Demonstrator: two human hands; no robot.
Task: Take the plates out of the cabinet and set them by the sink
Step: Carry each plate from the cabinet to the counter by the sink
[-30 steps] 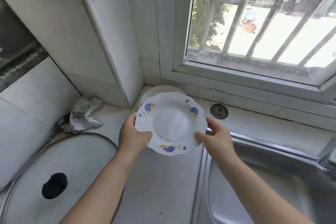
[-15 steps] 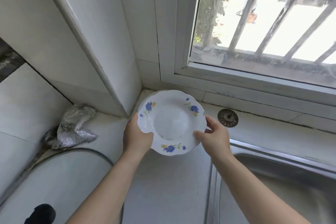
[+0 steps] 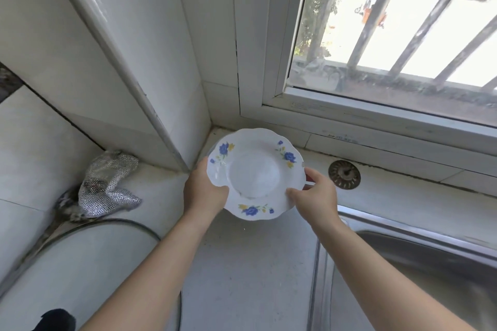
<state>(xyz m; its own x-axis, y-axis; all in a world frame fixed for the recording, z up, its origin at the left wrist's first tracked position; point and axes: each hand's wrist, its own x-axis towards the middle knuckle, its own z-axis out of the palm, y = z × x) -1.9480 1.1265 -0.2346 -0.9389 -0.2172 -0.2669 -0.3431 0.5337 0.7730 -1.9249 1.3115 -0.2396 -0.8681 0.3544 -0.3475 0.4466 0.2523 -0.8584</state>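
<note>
A white plate [image 3: 254,173] with a scalloped rim and blue and yellow flowers is held low over the counter corner, left of the steel sink [image 3: 419,263]. My left hand [image 3: 205,193] grips its left edge, thumb on the rim. My right hand [image 3: 313,196] holds its right edge, fingers underneath. Whether the plate touches anything below is hidden by the plate itself. A small red bit shows under the right rim.
A crumpled silver mesh cloth [image 3: 107,183] lies on the counter at the left. A large glass lid [image 3: 75,263] with a black knob [image 3: 53,321] sits at the lower left. A round sink strainer [image 3: 344,174] rests on the ledge below the barred window [image 3: 390,35]. A tiled column [image 3: 134,48] stands behind.
The plate has moved away from me into the corner and lower, now covering the plate seen behind it earlier. The view has shifted forward and left.
</note>
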